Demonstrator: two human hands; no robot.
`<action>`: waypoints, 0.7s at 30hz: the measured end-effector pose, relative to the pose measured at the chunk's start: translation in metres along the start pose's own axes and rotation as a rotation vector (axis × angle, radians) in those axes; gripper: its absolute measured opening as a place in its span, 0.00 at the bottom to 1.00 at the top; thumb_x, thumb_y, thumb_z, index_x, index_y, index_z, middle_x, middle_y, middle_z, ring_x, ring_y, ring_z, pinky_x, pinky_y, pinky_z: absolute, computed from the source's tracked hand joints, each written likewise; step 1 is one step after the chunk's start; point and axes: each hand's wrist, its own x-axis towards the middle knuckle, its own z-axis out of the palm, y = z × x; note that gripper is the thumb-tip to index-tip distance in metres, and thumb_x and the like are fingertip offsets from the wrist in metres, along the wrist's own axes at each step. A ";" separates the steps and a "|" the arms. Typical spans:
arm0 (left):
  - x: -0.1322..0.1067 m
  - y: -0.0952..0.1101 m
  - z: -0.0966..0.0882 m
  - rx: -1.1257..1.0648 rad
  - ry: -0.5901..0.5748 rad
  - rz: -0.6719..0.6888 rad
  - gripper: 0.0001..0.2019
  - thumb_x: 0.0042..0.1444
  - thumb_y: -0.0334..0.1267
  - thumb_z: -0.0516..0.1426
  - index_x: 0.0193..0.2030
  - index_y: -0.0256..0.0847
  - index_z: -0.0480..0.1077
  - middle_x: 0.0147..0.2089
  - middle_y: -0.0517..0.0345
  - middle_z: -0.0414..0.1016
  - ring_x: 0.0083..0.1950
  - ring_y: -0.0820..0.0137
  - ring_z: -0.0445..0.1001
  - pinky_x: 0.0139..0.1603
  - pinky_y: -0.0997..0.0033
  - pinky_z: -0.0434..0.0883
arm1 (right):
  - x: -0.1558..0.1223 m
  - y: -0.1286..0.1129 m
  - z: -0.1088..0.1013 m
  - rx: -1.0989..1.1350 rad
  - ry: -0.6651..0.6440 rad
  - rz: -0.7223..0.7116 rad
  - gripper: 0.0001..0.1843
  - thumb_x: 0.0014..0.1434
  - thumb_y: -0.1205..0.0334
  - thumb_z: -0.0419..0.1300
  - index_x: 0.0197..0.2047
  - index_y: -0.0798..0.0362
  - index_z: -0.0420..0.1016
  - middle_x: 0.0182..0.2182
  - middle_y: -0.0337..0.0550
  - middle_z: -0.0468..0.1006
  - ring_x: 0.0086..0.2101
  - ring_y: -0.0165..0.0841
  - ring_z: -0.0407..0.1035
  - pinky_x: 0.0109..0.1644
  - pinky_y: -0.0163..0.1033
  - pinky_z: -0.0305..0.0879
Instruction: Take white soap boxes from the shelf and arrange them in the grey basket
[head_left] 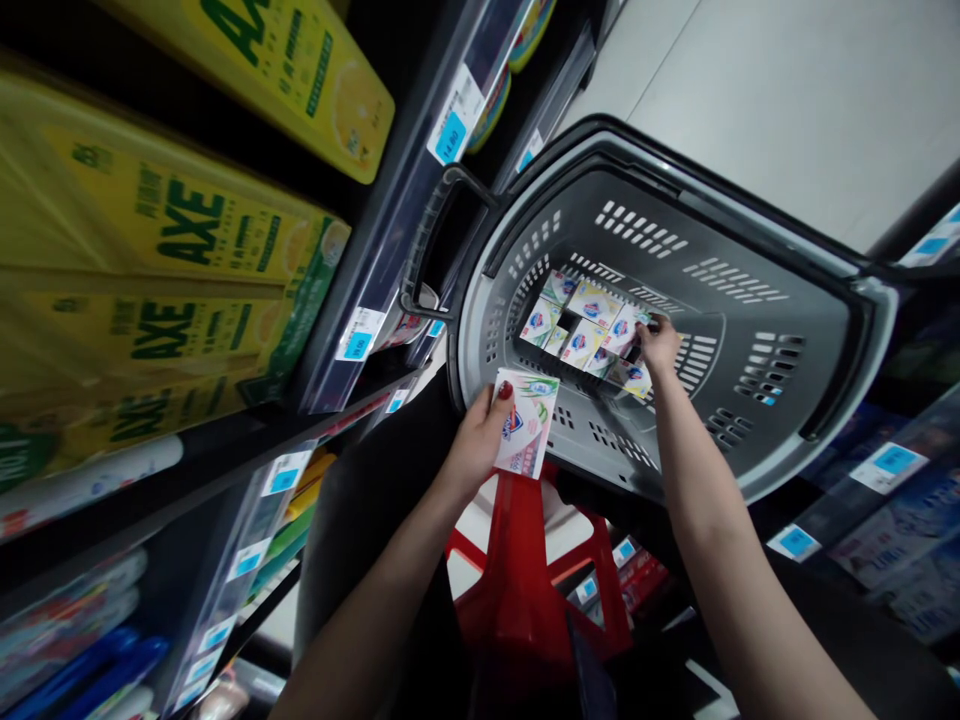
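Observation:
My left hand [476,435] grips a pink and white soap box [531,425], thumb with a red nail across its front, just outside the near rim of a grey shopping basket [750,210]. Several soap boxes [592,302], white, yellow and green with blue shield logos, lie side by side on the basket's bottom. Down inside the basket, my right hand [660,348] has its fingers closed at the edge of a pinkish soap box [621,330] on the right of the group. The hand partly covers that box.
Shelves on the left hold large yellow AXE cartons [187,220], with price tags [360,335] along their edges. The basket's black handle [431,235] sticks out towards them. A red plastic stool [521,570] stands below me. More shelves with packages [900,550] run along the right.

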 end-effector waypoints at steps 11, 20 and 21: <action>0.000 0.000 0.001 0.011 0.004 0.005 0.33 0.35 0.66 0.66 0.36 0.37 0.69 0.31 0.56 0.77 0.32 0.68 0.76 0.34 0.72 0.69 | 0.001 0.004 0.006 -0.039 0.012 -0.017 0.25 0.58 0.60 0.54 0.57 0.60 0.69 0.44 0.56 0.78 0.45 0.42 0.71 0.55 0.45 0.62; 0.001 0.002 0.001 0.008 0.012 -0.012 0.36 0.31 0.67 0.66 0.38 0.37 0.69 0.30 0.58 0.77 0.31 0.68 0.76 0.33 0.73 0.70 | 0.002 -0.001 0.004 -0.017 0.017 0.020 0.24 0.57 0.59 0.56 0.55 0.61 0.71 0.43 0.56 0.78 0.45 0.42 0.72 0.55 0.46 0.64; 0.001 0.002 0.002 0.002 0.009 -0.011 0.36 0.31 0.67 0.66 0.38 0.37 0.69 0.30 0.58 0.77 0.31 0.68 0.76 0.34 0.73 0.70 | 0.002 -0.002 0.004 -0.014 0.019 0.026 0.25 0.57 0.59 0.57 0.56 0.61 0.71 0.44 0.57 0.78 0.45 0.42 0.72 0.55 0.46 0.64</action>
